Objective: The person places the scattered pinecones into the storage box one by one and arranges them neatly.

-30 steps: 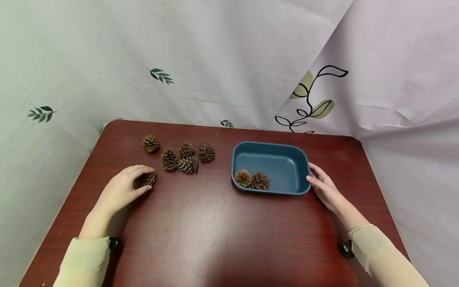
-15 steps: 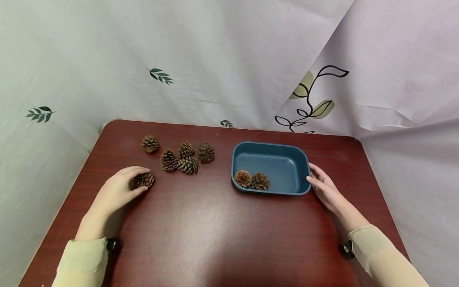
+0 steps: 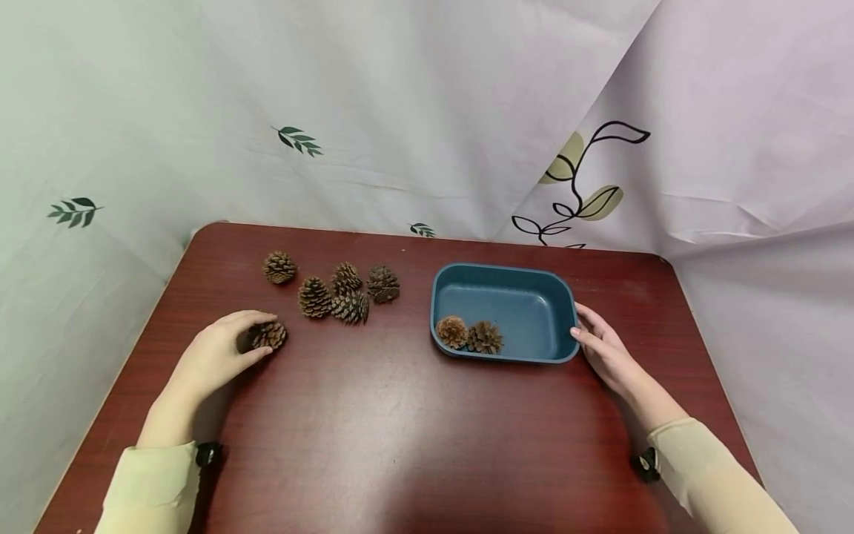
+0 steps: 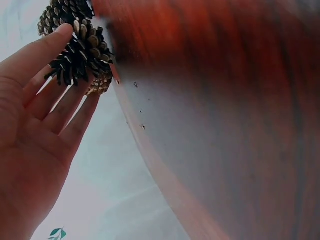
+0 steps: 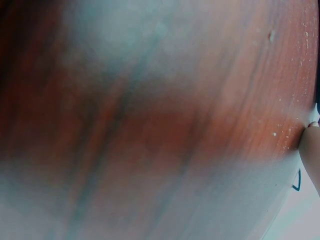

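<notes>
In the head view, my left hand (image 3: 212,354) curves its thumb and fingers round a brown pine cone (image 3: 270,336) on the table at left. The left wrist view shows that pine cone (image 4: 80,55) between thumb and fingers, with more pine cones behind it. At the right end of a blue rectangular tub (image 3: 527,356), my right hand (image 3: 606,352) holds the wall, thumb at the rim and fingers outside. One light brown pine cone (image 3: 452,331) and a darker pine cone (image 3: 485,337) lie in the tub's near left corner. Only part of a finger (image 5: 311,150) shows in the right wrist view.
Several more pine cones (image 3: 315,298) form a loose group beyond my left hand. One pine cone (image 3: 279,268) lies apart at the far left. The dark red table (image 3: 373,430) backs onto a white patterned curtain (image 3: 373,111).
My left hand has shifted slightly left, and the pine cone at its fingers has moved a little left too, showing more of itself. The right hand and the tub have stayed put.
</notes>
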Available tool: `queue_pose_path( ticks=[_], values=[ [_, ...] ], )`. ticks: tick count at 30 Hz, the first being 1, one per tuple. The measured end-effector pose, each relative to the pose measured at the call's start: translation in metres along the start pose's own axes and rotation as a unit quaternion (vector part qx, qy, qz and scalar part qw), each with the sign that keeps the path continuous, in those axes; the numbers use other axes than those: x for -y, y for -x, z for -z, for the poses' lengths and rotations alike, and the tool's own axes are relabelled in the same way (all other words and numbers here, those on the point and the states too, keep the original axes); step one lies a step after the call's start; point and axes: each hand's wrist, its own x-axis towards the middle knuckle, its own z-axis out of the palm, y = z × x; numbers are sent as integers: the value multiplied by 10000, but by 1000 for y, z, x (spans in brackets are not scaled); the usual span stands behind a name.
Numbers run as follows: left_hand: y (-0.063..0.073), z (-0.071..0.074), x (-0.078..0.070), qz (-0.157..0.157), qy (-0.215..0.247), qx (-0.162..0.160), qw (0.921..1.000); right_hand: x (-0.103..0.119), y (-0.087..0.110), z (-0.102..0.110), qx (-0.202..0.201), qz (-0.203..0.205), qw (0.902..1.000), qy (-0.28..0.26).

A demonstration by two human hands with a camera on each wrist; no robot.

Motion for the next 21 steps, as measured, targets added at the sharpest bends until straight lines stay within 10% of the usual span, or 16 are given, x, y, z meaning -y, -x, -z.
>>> queue_pose_path(
  ticks=[21],
  values=[
    [-16,-13,-36,-399,193,-592,9973,1,0,0,-77,-136,9999,45]
  ],
)
